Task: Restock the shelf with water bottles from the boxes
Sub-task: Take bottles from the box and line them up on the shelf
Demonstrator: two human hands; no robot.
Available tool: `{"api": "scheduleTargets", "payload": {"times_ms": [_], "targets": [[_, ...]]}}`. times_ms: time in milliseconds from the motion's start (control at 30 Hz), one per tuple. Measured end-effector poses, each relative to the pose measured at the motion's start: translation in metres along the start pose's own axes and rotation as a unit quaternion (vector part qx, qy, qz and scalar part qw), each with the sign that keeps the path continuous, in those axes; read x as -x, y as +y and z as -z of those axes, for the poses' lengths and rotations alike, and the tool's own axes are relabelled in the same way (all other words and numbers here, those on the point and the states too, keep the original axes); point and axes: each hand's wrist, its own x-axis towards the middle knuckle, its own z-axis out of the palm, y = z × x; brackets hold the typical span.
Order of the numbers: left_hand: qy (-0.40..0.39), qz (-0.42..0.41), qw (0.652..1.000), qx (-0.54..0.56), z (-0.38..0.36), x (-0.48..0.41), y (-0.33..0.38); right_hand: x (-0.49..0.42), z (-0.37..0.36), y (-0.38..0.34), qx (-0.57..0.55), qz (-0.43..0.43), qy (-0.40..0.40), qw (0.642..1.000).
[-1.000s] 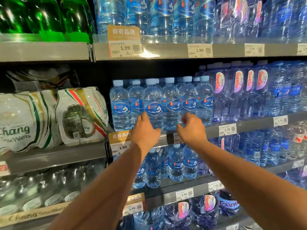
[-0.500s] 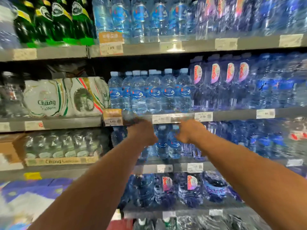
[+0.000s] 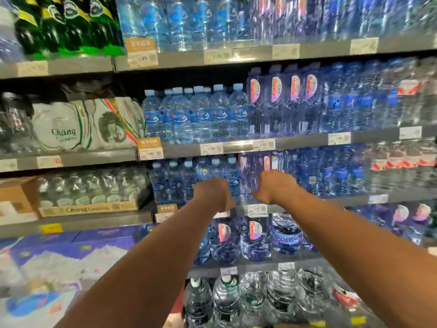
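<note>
Two hands reached out in front of a shelf of water bottles (image 3: pixel 175 181).
At the left of the frame, a flat cardboard tray (image 3: pixel 87 207) held clear bottles, with purple boxes (image 3: pixel 71 242) below it. In the middle, the left hand (image 3: pixel 214 192) and right hand (image 3: pixel 275 185) hung close together before the small blue-label bottles, which were packed tight up to the shelf edge (image 3: pixel 343 200). The fingers were hidden, so I cannot tell their grip.
</note>
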Motion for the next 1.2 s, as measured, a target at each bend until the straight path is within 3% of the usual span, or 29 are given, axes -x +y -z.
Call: {"api": "scheduleTargets", "payload": {"times_ms": [567,800,1200], "targets": [[-0.067,-0.078,0.995,0.010,-0.043,0.067,0.069,0.101,-0.043,0.031,0.007,-0.056,-0.071,0.996],[-0.070,-0.062,0.995,0.036,-0.074,0.059,0.136,0.105,-0.076,0.091,0.025,-0.034,-0.111,0.993],[-0.154,-0.045,0.986,0.053,-0.181,0.033,0.247,0.096,-0.180,0.196,0.031,0.005,-0.197,0.980]]}}
